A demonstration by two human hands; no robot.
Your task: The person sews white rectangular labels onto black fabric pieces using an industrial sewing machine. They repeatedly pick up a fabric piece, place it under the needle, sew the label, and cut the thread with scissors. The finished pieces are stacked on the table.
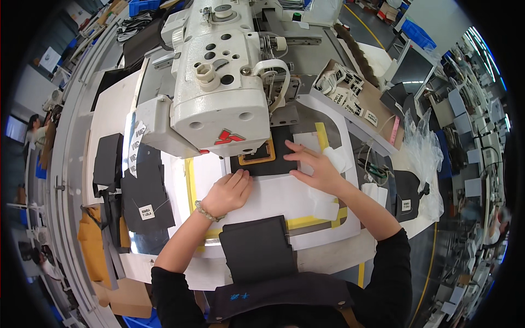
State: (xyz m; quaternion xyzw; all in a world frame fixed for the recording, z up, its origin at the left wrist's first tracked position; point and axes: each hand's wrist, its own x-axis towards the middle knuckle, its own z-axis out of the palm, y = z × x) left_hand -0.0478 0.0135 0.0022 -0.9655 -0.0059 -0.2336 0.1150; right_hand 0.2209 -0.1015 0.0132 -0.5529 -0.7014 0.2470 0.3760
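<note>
A white industrial sewing machine (221,106) stands straight ahead of me. Beneath its head, a black fabric piece (277,168) lies on the white work plate (268,197), with an orange clamp frame (257,160) over its left part. My left hand (228,192), with a beaded bracelet at the wrist, has its fingers bunched together at the piece's near left corner; the fingertips are partly hidden. Fingers spread, my right hand (320,170) rests at the right edge of the same piece. Closer to me lies a stack of black fabric pieces (257,249).
Black pieces with a white label (146,211) lie at left. At right, an open box (355,104) holds several labels, beside clear plastic bags (421,147) and another labelled black piece (407,191). Yellow tape (306,221) borders the plate. A small screen (413,68) stands at far right.
</note>
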